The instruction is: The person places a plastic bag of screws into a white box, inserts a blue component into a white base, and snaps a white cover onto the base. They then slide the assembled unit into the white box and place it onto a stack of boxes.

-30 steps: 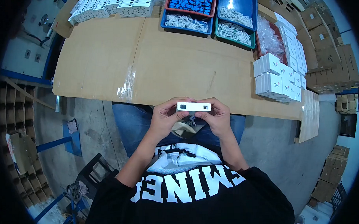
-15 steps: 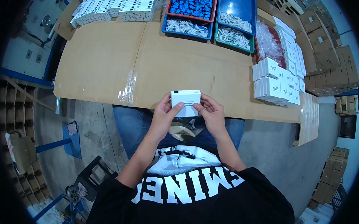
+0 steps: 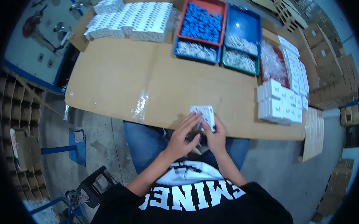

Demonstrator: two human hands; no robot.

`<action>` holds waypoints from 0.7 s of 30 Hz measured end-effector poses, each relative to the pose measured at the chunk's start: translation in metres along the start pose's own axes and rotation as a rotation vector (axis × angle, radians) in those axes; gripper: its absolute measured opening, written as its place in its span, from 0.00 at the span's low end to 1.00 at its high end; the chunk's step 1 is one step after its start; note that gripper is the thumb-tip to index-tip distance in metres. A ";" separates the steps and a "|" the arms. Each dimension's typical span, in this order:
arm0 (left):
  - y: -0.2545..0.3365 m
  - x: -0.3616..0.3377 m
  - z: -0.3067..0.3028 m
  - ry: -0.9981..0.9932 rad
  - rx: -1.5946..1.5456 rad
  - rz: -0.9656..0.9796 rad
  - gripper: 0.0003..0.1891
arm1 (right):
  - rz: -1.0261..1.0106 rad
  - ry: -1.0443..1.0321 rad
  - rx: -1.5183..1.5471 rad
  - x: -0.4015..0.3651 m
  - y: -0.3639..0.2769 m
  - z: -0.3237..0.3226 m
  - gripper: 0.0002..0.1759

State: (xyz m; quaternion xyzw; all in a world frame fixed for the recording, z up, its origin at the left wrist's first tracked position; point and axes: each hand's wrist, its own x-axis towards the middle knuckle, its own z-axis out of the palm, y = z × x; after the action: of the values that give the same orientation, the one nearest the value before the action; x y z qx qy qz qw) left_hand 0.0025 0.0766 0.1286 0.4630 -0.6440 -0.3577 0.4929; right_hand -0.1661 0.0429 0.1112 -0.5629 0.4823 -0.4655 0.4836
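Observation:
Above my lap, by the near edge of the table, a small white box (image 3: 206, 112) with printing on it is held tilted. My right hand (image 3: 216, 136) grips it along its lower right side, thumb on the near face. My left hand (image 3: 183, 136) has its fingers stretched out, the fingertips at the box's left part and the thumb apart. Whether those fingertips press on the box or only hover over it is hard to see. Part of the box's face is hidden behind the fingers.
A cardboard-covered table (image 3: 111, 82) spans the front. At its back are stacked white boxes (image 3: 148, 18), a red tray (image 3: 205, 37) of blue pieces, and a blue tray (image 3: 243, 23) with white pieces. More white boxes (image 3: 276, 104) stand at the right. A black stool (image 3: 99, 182) is lower left.
The box has turned from flat and square-on to tilted. My left hand has let go of its side and opened across it. The camera view has shifted, so the table appears lower.

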 end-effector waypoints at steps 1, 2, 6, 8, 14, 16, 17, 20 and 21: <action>-0.006 0.000 -0.005 0.092 0.049 -0.025 0.25 | -0.085 0.053 -0.156 0.005 -0.002 -0.001 0.20; -0.019 0.004 -0.011 0.210 0.116 -0.045 0.22 | -0.007 0.049 -0.110 0.010 -0.008 -0.002 0.19; -0.076 0.023 -0.067 0.357 0.209 -0.344 0.18 | -0.003 0.011 -0.170 0.048 -0.006 -0.002 0.18; -0.099 0.041 -0.097 0.426 0.156 -0.404 0.17 | -0.072 0.004 -0.242 0.079 -0.002 0.002 0.19; -0.168 0.080 -0.196 0.487 0.558 -0.228 0.22 | -0.145 -0.047 -0.325 0.202 -0.022 0.048 0.22; -0.166 0.091 -0.219 0.377 0.688 -0.325 0.23 | -0.223 -0.131 -0.245 0.256 -0.028 0.077 0.23; -0.179 0.091 -0.217 0.450 0.764 -0.272 0.24 | -0.228 -0.206 -0.247 0.281 -0.036 0.092 0.22; -0.185 0.096 -0.215 0.437 0.878 -0.307 0.31 | -0.311 -0.328 -0.335 0.360 -0.046 0.145 0.22; -0.180 0.099 -0.214 0.409 0.916 -0.326 0.32 | -0.404 -0.321 -0.382 0.386 -0.047 0.165 0.22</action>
State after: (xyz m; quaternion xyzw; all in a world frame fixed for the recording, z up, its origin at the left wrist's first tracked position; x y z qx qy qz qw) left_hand 0.2444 -0.0745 0.0491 0.7854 -0.5446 -0.0140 0.2938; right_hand 0.0408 -0.3217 0.1643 -0.7940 0.3573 -0.3583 0.3368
